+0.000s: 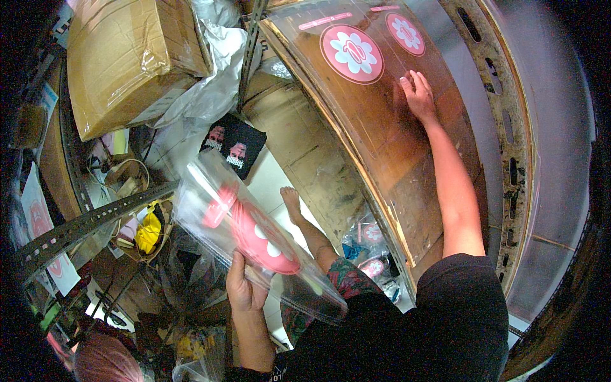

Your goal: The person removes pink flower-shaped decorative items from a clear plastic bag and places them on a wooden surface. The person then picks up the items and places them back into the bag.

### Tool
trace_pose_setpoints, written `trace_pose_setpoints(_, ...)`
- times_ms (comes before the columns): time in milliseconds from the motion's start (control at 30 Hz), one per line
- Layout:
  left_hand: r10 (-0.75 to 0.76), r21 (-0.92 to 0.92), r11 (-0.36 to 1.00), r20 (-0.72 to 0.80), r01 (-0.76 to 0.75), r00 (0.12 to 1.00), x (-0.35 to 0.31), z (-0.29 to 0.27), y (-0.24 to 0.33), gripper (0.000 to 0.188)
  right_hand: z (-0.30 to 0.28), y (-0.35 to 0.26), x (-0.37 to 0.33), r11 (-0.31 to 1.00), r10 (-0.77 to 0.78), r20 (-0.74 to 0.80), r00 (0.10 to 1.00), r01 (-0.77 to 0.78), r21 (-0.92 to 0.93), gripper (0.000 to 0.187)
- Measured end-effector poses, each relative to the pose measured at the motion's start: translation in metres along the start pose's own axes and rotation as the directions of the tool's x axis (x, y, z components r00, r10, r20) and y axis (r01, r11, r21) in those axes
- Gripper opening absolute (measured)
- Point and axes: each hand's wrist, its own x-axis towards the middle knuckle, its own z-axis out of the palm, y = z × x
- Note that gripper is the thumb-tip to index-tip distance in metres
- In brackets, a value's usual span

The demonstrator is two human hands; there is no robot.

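My left hand (247, 288) grips the lower edge of a clear plastic bag (210, 175), its thumb on the near face and its other fingers hidden behind. Printed on the bag is a pink round design with a white flower, seen at a slant, and a shorter pink strip. My right hand (417, 95) is stretched out over the brown wooden board (407, 165), fingers extended and holding nothing. Just beyond its fingertips, a large pink disc with a white flower (352, 54) and a smaller pink disc (405, 34) show on clear film on the board.
A taped cardboard box (127, 70) stands at the upper left beside crumpled white plastic (223, 70). A perforated metal bar (95, 223) crosses the left side. Black printed packets (235, 146) lie on the floor. Another slotted rail (506, 127) runs along the board's right.
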Motion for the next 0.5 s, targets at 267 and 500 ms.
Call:
trace_pose_setpoints(267,-0.007,-0.007,1.0,-0.002,0.007,1.0,-0.001,0.004,0.002,0.045,-0.012,-0.034,-0.017,0.982,-0.164,-0.166,0.972,0.177,0.065,0.052)
trace_pose_setpoints(500,0.036,0.097,0.994,0.086,-0.044,0.996,-0.022,0.017,0.005,0.047,-0.029,-0.211,-0.159,0.699,-0.511,0.452,0.731,0.047,0.713,0.051)
